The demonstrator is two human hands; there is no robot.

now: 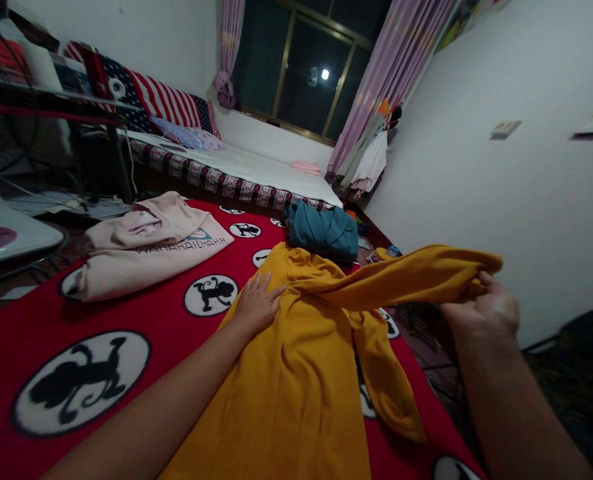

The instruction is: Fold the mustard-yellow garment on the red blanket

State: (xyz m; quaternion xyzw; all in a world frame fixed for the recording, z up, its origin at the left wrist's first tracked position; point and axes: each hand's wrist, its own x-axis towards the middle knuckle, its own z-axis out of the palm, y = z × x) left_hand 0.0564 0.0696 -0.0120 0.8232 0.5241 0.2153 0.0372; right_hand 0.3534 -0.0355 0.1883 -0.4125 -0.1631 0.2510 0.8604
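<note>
A mustard-yellow long-sleeved garment (296,373) lies spread over a red blanket printed with dark figures in white ovals. My left hand (257,305) rests flat on its upper left part, fingers stretched out. Off to the right, my right hand (486,307) grips the end of one sleeve and holds it up, pulled out sideways. The other sleeve hangs down along the garment's right side. Just beyond the collar sits a folded teal garment (322,230). A pale pink sweatshirt (151,247) with dark lettering lies loosely folded at the left.
The red blanket (171,353) covers the surface under the clothes. Behind it stands a bed (256,167) with pillows. A cluttered desk (76,100) is at the far left, with a white stool-like seat (11,230) below. Clothes (371,163) hang by the right wall.
</note>
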